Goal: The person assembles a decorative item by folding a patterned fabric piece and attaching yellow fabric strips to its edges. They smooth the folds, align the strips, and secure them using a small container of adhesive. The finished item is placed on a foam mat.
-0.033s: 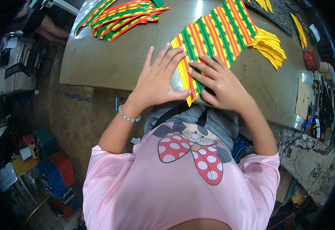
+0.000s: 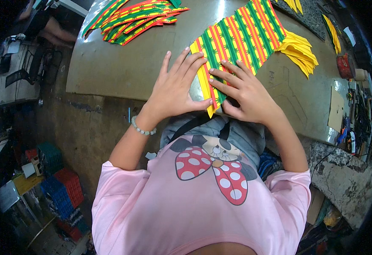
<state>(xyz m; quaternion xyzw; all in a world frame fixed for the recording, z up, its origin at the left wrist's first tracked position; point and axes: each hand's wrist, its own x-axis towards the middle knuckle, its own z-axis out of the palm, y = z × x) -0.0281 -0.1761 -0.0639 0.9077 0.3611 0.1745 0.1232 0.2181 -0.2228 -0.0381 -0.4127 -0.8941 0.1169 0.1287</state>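
Observation:
A striped piece of fabric (image 2: 241, 42) in green, yellow and red with leaf prints lies slantwise on the table, its lower corner at the near edge. Along its left side runs a yellow strip (image 2: 203, 86). My left hand (image 2: 174, 87) rests at that side, fingers stretched, fingertips on the border and thumb against the lower corner. On the striped print lies my right hand (image 2: 247, 93), fingers spread and pressing flat, thumb near the table edge. Yellow cloth pieces (image 2: 300, 53) fan out beyond the fabric's right edge.
More striped pieces (image 2: 141, 21) lie stacked at the far left of the table (image 2: 113, 70). A red round container (image 2: 345, 66) and tools (image 2: 352, 140) sit at the right. Crates (image 2: 58, 195) stand on the floor at left. Another person's bare limb (image 2: 56, 32) shows at far left.

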